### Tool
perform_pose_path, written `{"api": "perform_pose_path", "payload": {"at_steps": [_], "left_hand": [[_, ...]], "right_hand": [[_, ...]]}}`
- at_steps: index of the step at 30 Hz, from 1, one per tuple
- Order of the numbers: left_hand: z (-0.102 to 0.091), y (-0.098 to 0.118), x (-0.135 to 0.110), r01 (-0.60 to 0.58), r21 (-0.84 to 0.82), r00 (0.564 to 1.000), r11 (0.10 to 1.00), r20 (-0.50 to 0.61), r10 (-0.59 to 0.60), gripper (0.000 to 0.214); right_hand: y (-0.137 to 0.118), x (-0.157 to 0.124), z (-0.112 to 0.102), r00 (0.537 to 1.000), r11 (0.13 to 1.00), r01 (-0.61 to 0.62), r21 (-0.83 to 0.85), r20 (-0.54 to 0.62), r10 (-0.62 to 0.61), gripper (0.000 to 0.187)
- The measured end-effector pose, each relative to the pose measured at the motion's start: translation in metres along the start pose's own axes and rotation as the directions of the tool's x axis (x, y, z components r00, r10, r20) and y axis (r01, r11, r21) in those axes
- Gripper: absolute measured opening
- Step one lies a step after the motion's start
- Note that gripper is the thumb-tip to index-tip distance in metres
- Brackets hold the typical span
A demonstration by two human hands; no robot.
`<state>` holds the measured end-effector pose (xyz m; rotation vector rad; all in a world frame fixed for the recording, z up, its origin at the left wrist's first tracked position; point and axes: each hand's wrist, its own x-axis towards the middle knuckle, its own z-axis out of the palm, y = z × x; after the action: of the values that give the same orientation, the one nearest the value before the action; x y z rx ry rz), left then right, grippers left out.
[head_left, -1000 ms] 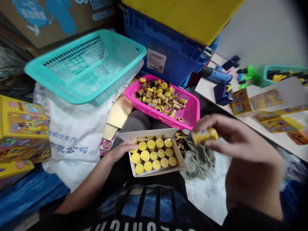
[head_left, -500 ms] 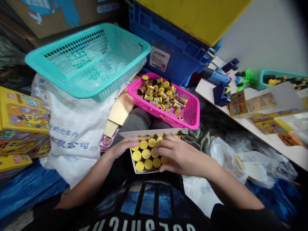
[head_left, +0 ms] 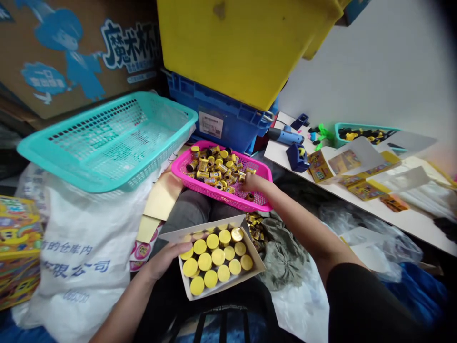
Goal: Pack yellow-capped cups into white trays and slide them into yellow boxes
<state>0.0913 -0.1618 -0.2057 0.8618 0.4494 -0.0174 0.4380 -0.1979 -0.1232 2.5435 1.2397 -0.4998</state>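
On my lap rests a small cardboard box (head_left: 250,275) packed with several upright yellow-capped tubes (head_left: 205,261). My left hand (head_left: 164,258) grips the box's left wall, fingers curled round the edge. Beyond it a pink mesh basket (head_left: 262,169) holds a heap of loose yellow and black tubes (head_left: 210,166). My right hand (head_left: 253,182) reaches into the basket's right side, fingers bent down among the tubes; whether it holds one I cannot make out.
A teal basket (head_left: 107,138) sits on a white sack (head_left: 85,247) at left. Blue crate (head_left: 217,121) and yellow bin (head_left: 235,43) stand behind. A white table (head_left: 410,219) at right carries printed cartons, a blue tool and another teal tray. Plastic bags lie below.
My right hand left the cardboard box, where it had set a tube, and reached forward into the pink basket. The view tilted up. My left hand stayed on the box.
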Motion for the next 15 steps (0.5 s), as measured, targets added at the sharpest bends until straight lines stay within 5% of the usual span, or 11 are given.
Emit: {"api": "perform_pose_path", "payload": {"at_steps": [4,8,10,15], "left_hand": [[-0.001,0.0,0.001,0.014,-0.007,1.0,1.0,0.005,-0.014,0.067],[-0.006,-0.003,0.003,0.016,-0.019,0.999,1.0,0.032,-0.015,0.069],[-0.007,-0.003,0.004,0.001,0.009,1.0,1.0,0.029,-0.001,0.068],[-0.004,-0.001,0.001,-0.018,0.04,1.0,0.999,0.022,0.017,0.063]], "right_hand": [[0.011,0.0,0.008,0.99,0.99,0.139,-0.023,0.013,-0.138,0.026],[0.024,-0.002,0.01,0.965,0.965,0.258,-0.054,-0.039,-0.26,0.048],[0.022,-0.001,0.011,0.929,0.93,0.364,-0.056,-0.051,-0.367,0.052],[0.009,0.003,0.001,0.819,0.836,0.546,-0.05,-0.175,-0.546,0.023]]}}
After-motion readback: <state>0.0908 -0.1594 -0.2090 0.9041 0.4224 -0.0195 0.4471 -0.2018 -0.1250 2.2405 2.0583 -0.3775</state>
